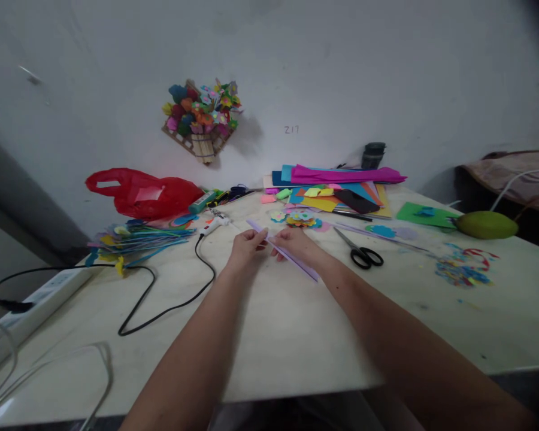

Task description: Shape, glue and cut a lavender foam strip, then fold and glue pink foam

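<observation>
A narrow purple paper strip point(303, 267) is held over the middle of the table, slanting from upper left to lower right. My left hand point(248, 245) pinches it near its upper end. Close beside, my right hand point(291, 242) grips the strip with fingers closed. Just behind the hands lies a pile of colourful paper flowers point(299, 218). Black-handled scissors point(362, 254) rest to the right of my right hand. A white glue gun point(213, 224) lies left of my left hand, its black cord looping across the table.
A red plastic bag point(153, 194), paper stems point(139, 239) and a power strip point(45, 305) are at the left. Coloured sheets point(341, 175) lie at the back. Paper scraps point(462, 269) and a green-yellow oval object point(487, 225) are at the right.
</observation>
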`<state>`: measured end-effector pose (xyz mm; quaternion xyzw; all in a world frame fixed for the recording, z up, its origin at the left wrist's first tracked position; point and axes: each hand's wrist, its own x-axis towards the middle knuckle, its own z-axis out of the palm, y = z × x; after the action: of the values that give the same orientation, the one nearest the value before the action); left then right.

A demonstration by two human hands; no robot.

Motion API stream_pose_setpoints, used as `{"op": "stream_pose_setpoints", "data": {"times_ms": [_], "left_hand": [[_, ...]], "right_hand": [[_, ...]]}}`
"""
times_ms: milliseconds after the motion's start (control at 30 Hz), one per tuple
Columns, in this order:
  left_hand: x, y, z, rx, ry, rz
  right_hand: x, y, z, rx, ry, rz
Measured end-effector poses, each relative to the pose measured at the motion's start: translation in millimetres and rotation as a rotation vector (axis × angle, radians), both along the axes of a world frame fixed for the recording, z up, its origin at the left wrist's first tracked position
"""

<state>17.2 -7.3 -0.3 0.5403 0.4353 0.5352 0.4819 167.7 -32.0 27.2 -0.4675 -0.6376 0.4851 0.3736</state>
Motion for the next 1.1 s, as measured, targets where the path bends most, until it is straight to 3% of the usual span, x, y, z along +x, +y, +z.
{"op": "stream_pose_setpoints", "data": {"times_ms": [133, 400, 633, 1100], "left_hand": [[-4.4, 1.1, 1.7, -0.010, -0.026, 0.063], [-2.7, -3.4, 5.3, -0.044, -0.146, 0.100], [-6.9, -0.9, 5.5, -0.003, -0.195, 0.212], [-21.5, 4.6, 4.2, 0.002, -0.293, 0.376]], "right_hand": [[0.7, -0.6, -1.2, -0.088, 0.000, 0.033], [-2.6, 4.6, -8.2, -0.112, -0.005, 0.033], [-3.3, 1.0, -5.7, -0.172, -0.036, 0.074], [2.0, -1.7, -6.3, -0.202, -0.176, 0.292]]}}
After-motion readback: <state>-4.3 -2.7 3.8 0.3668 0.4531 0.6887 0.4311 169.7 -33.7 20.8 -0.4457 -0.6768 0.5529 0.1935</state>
